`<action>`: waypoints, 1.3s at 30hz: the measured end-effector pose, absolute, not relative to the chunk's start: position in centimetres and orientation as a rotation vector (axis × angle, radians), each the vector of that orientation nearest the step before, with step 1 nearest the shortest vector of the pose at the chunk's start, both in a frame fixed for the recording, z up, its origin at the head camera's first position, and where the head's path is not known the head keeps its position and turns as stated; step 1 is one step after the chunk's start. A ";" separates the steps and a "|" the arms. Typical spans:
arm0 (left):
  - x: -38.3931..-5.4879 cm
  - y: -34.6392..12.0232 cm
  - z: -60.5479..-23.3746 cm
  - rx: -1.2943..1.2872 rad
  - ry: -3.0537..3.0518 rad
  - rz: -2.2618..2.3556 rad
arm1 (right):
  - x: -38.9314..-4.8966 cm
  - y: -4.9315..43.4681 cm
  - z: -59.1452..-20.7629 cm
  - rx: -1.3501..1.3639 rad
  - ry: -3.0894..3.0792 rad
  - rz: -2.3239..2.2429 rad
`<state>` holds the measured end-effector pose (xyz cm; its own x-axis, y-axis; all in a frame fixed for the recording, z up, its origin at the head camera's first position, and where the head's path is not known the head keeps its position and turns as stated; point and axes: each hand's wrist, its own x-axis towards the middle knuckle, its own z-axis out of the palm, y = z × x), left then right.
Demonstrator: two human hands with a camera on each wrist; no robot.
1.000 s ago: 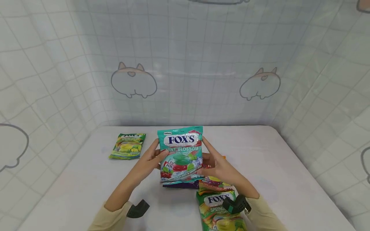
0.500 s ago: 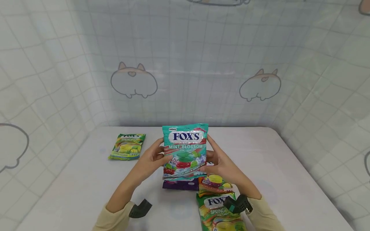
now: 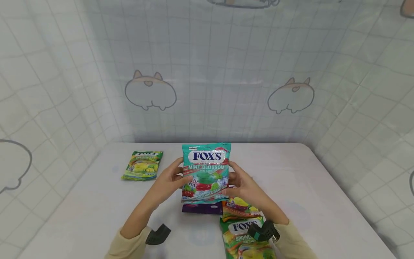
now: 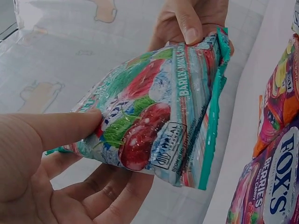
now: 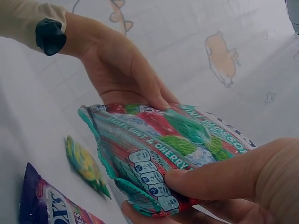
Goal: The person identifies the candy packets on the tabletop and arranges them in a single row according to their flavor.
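The teal bag [image 3: 206, 172] is held above the counter [image 3: 291, 172], front panel facing the person, brand name at the top. The left hand [image 3: 170, 178] grips its left edge: thumb on the front panel, fingers behind, the bag pinched between them. The right hand [image 3: 240, 183] grips the lower right side in the same way, its thumb pressed on the printed panel near the bottom corner (the right wrist view shows this contact best). Each wrist carries a dark strap [image 3: 157, 234] near a cream sleeve [image 3: 127, 248].

Directly below the teal bag in the head view, the purple bag [image 3: 202, 208] lies on the counter, its upper part hidden. The orange bag [image 3: 240, 209] lies just beside it, to the right, partly covered by the right hand. The near green bag [image 3: 236, 242] lies next to the orange bag, on the person's side. The far green bag [image 3: 143, 166] lies well apart, at the back left. A grid-patterned sheet [image 3: 207, 122] with animal drawings stands behind the counter.
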<state>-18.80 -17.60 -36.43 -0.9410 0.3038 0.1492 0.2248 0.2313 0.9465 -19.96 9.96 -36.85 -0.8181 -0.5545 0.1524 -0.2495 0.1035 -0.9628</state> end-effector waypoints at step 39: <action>-18.7 -16.7 -37.3 0.426 2.495 1.765 | -19.8 10.0 -38.0 -0.778 2.201 -1.701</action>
